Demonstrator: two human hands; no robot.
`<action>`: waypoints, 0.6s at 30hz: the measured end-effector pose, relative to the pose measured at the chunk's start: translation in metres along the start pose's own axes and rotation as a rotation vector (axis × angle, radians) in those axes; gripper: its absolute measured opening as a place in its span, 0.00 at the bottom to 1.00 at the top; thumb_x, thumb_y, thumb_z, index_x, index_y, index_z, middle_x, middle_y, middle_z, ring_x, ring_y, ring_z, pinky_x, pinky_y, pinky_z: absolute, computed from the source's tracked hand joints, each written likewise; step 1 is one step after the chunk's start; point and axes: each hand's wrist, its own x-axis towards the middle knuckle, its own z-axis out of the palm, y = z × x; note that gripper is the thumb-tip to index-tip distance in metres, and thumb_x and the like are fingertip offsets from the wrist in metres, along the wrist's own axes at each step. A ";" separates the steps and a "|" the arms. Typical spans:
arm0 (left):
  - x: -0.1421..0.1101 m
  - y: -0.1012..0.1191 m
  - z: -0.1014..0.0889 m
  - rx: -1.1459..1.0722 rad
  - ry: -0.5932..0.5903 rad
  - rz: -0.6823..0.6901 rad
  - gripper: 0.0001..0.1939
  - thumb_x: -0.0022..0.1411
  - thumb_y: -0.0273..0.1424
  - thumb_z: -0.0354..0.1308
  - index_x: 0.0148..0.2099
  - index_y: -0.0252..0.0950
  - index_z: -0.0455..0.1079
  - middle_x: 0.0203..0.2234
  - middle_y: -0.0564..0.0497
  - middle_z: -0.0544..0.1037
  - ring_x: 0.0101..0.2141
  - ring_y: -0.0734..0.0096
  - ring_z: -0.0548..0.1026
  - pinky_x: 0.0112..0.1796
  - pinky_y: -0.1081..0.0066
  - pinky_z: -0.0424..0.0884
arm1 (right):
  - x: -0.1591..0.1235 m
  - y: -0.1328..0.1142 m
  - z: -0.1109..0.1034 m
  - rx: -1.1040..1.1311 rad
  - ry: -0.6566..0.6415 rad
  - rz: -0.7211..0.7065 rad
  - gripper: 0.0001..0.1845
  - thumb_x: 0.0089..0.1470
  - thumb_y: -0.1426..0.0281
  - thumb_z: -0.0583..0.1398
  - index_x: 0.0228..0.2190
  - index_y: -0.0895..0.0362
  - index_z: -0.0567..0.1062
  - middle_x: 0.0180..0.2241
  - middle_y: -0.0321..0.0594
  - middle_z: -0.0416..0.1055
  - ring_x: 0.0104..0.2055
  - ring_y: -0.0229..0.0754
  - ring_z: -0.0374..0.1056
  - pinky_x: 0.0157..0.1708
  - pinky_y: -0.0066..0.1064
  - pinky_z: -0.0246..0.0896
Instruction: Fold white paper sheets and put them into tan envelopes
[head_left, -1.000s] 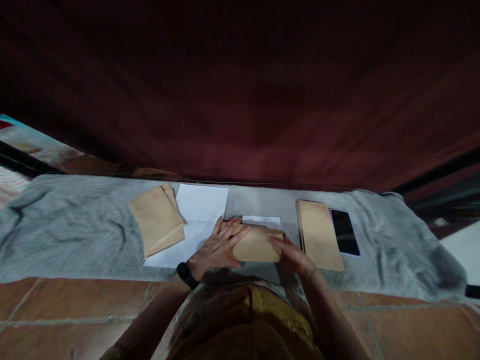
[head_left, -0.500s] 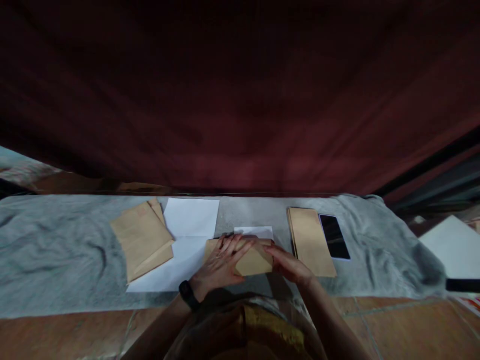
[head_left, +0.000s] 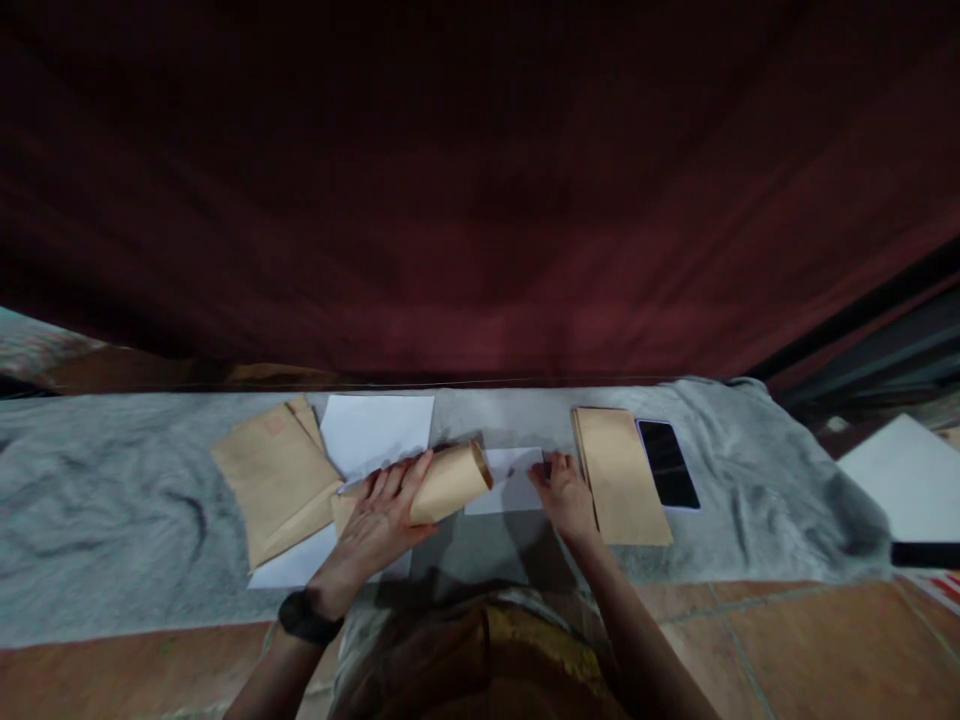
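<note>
My left hand, with a dark watch on its wrist, grips a brown paper envelope from above, fingers over it and thumb along its near side. The envelope is bowed, its open end facing right. To its right a small white sheet of paper lies on the grey cloth. My right hand pinches that sheet at its right edge, fingers closed. Beneath and behind my left hand are larger white sheets, partly covered.
Several brown envelopes lie loosely piled at left. A neat stack of brown envelopes sits right of my right hand, beside a phone. The grey cloth is wrinkled. A dark red curtain hangs behind.
My left hand has moved left with the brown envelope, which now bows open toward the right. The small white sheet is uncovered, and my right hand has gone from the envelope to that sheet's edge.
</note>
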 end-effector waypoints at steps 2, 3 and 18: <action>-0.006 -0.001 0.002 -0.013 -0.005 0.004 0.53 0.58 0.38 0.66 0.75 0.44 0.38 0.60 0.41 0.69 0.58 0.45 0.68 0.61 0.49 0.59 | -0.003 -0.002 0.009 -0.066 0.020 -0.014 0.20 0.60 0.58 0.61 0.47 0.60 0.71 0.47 0.61 0.73 0.49 0.61 0.73 0.46 0.46 0.68; -0.008 -0.001 0.003 -0.022 -0.005 0.006 0.52 0.58 0.38 0.66 0.75 0.44 0.38 0.61 0.41 0.68 0.60 0.45 0.67 0.62 0.48 0.57 | -0.004 -0.003 0.013 -0.104 0.036 -0.028 0.20 0.60 0.58 0.61 0.46 0.60 0.70 0.46 0.62 0.73 0.48 0.62 0.72 0.46 0.47 0.68; -0.019 -0.006 0.010 -0.107 -0.059 -0.021 0.56 0.55 0.38 0.67 0.75 0.45 0.37 0.65 0.40 0.63 0.65 0.44 0.61 0.65 0.40 0.49 | -0.003 0.003 -0.019 0.654 0.260 0.070 0.18 0.56 0.52 0.61 0.32 0.51 0.62 0.27 0.28 0.58 0.28 0.38 0.58 0.31 0.30 0.57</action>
